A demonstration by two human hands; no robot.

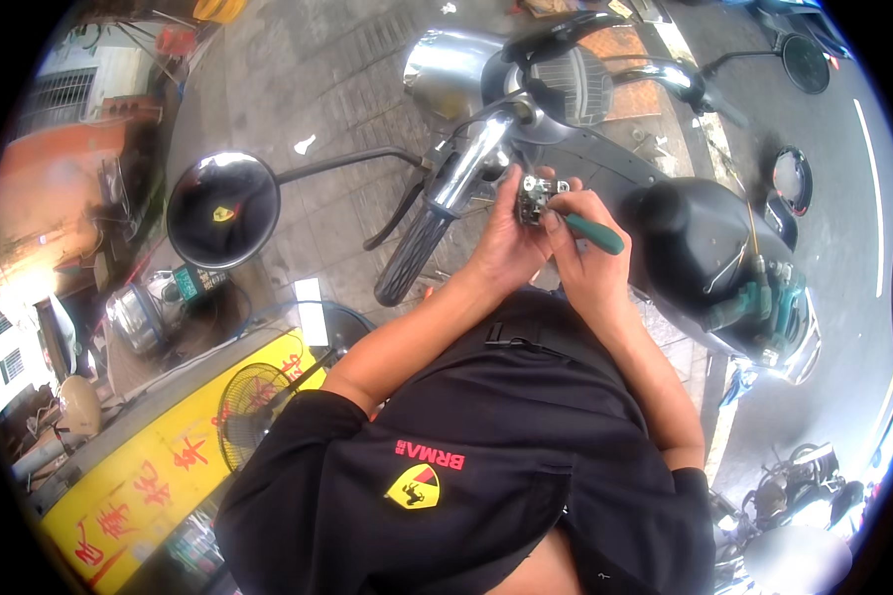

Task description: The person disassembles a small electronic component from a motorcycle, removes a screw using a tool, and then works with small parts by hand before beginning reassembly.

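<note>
Metal switch housing [534, 196], small and boxy with grey fittings, is sitting at centre frame beside the chrome handlebar [466, 164]. Left hand [506, 238] is gripping it closed; right hand [585, 253] is clamping a green-handled screwdriver [593, 232]. Risk: the tip is likely slipping off, gouging fingers.

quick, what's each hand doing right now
left hand: closed on a small metal switch housing
right hand: closed on a green-handled screwdriver

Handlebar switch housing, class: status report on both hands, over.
Left hand shut on small switch housing beside the chrome handlebar. Right hand shut on green-handled screwdriver, tip at the housing. Nothing between hands and housing.
</note>
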